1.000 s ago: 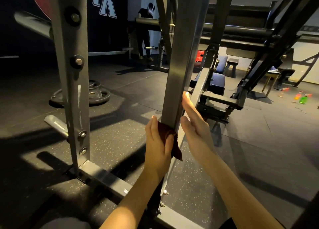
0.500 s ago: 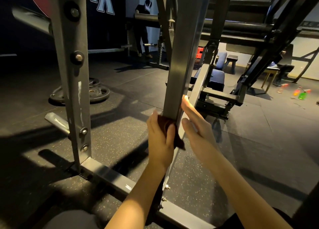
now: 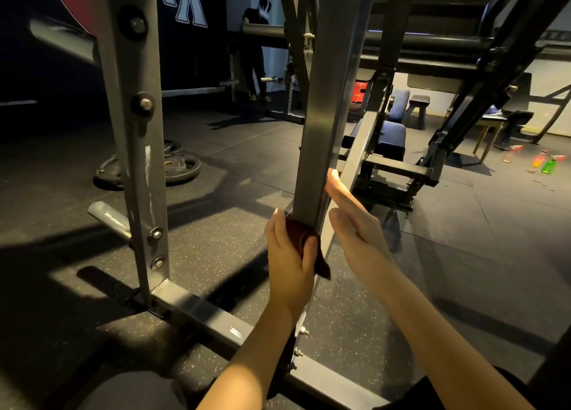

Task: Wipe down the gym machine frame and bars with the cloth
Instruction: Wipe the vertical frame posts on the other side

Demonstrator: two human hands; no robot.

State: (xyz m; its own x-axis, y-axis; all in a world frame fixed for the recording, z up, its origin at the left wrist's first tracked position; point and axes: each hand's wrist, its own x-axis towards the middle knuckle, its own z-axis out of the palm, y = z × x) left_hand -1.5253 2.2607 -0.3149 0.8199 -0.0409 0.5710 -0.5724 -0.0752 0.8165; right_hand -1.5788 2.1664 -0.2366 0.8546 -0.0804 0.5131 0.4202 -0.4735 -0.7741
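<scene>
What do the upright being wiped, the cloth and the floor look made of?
Upright: likely steel, grey satin paint; square edges, dull sheen. Cloth: soft dark-red fabric, weave unclear; it bunches in the left hand. Floor: probably rubber; matte black, pale flecks, seams.

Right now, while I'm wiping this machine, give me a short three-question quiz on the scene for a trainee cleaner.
1. True or false: the left hand grips the dark red cloth around the grey square steel upright.
2. The right hand is: A) open, fingers straight beside the upright; B) clenched in a fist; C) gripping the cloth.
3. What lies on the black speckled rubber floor behind the bolted grey post?

Key: 1 true; 2 A; 3 black round weight plates.
</scene>
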